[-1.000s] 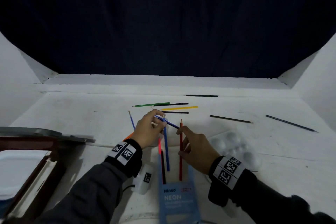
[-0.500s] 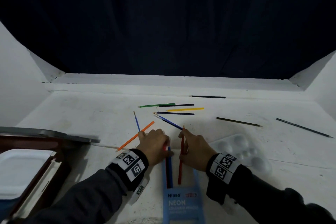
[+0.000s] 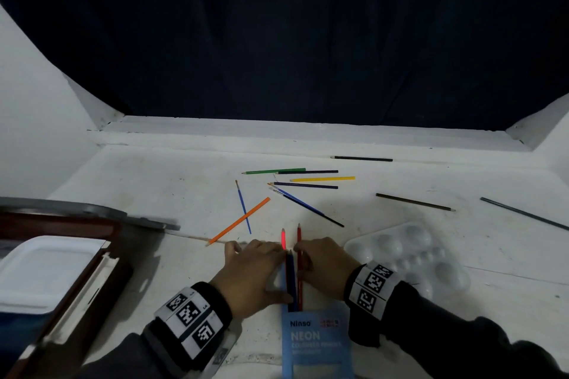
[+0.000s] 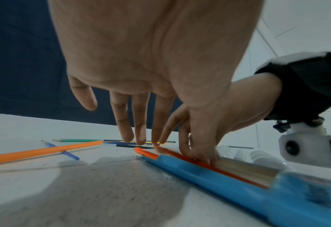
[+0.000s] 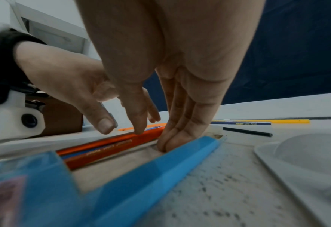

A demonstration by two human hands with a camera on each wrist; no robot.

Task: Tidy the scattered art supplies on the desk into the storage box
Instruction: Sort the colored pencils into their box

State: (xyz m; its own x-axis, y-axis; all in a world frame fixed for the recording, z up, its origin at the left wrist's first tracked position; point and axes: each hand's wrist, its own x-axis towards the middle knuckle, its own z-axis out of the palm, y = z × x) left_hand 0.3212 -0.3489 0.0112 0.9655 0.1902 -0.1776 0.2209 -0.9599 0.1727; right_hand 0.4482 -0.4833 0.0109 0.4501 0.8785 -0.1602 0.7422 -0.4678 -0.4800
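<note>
Though thin and light, likely to roll and skid on the smooth table; stiff along the shaft, brittle only at the tips, so best pinched mid-shaft or nudged lengthwise. Three pencils lying side by side in the open tray of the blue pencil box at the near edge, tips poking out beyond it. Left hand spread flat beside the tray, fingers straight, gripping nothing, thumb alongside the pencils. Right hand also uncurled, fingers pressed together into the tray against the red pencil, holding nothing. Still scattered farther out: orange pencil, green pencil, yellow pencil, thin brushes. Storage box open at far left.
</note>
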